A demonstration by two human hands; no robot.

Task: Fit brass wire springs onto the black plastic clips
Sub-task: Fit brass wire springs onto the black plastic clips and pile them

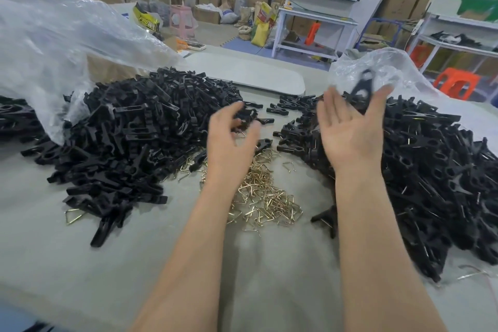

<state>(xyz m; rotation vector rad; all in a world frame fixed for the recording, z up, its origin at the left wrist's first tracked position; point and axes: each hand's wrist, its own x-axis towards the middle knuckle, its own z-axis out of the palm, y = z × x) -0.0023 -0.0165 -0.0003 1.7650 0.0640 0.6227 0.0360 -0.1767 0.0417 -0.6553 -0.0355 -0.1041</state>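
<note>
**Clip at my right fingertips, left hand over the parts**

Starting at the left edge of the table (80, 264), the left pile (129, 129) of bare clips slumps out from under a bag (54, 35), and its foot runs right up to the springs (264, 191) heaped mid-table, nearer the near edge. A careless rake with my left hand (231, 140) could drag clips into the wire or flick springs off toward the near edge. The springs lie hooked through one another, so I expect that lifting one may bring several along.

Further right, one clip (362, 89) shows blurred at the tips of my right hand (350, 127), above the far end of the right pile (431, 164). That pile shows glints of wire, so I take it as the finished stock. Nothing restrains the clip. It could fall short among the springs, skid toward the far edge, or end up in the bare pile and get handled twice.

My left hand is back-up, its fingers half curled downward over the stray clips at the far end of the springs. It is blurred, and I cannot tell whether it pinches anything.

My right hand is palm-up with its fingers spread and nearly straight, so it has no grasp on anything. The clip is either just touching its fingertips or just clear of them. I cannot tell which.
</note>
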